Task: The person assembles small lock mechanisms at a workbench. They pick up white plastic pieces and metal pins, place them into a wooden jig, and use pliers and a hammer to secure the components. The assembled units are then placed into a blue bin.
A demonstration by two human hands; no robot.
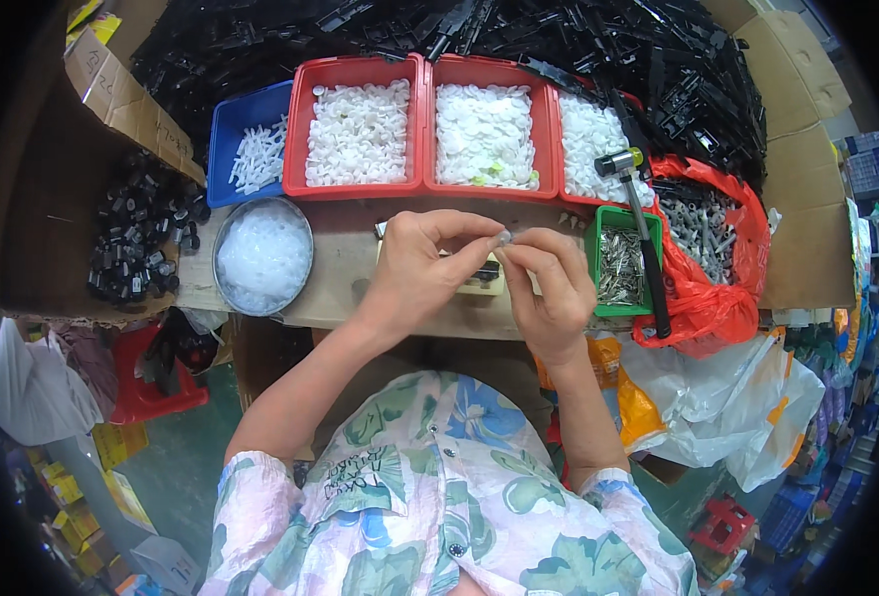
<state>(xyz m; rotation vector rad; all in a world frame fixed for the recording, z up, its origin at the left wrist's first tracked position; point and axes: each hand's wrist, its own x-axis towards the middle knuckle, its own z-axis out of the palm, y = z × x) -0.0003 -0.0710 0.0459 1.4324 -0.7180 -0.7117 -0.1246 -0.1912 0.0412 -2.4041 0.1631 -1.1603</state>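
Note:
My left hand (417, 260) and my right hand (553, 288) meet fingertip to fingertip above the work board. Between them they pinch a small, pale, see-through piece (503, 237), too small to name. Thumb and forefinger are closed on it on both sides. Beneath the hands lies a cream-coloured block (497, 286) with a dark part on it, mostly covered by my left hand. Right of my right hand stands a green tray (599, 309) of thin metal pins. A hammer (650, 260) with a black handle leans across that tray's right side.
Red bins (423, 184) of white plastic pieces line the back, with a blue bin (223, 149) beside them. A round bowl (223, 230) holds clear pieces. Black caps (136, 238) lie left; a red bag (703, 310) of grey parts sits right. Black parts (360, 35) heap behind.

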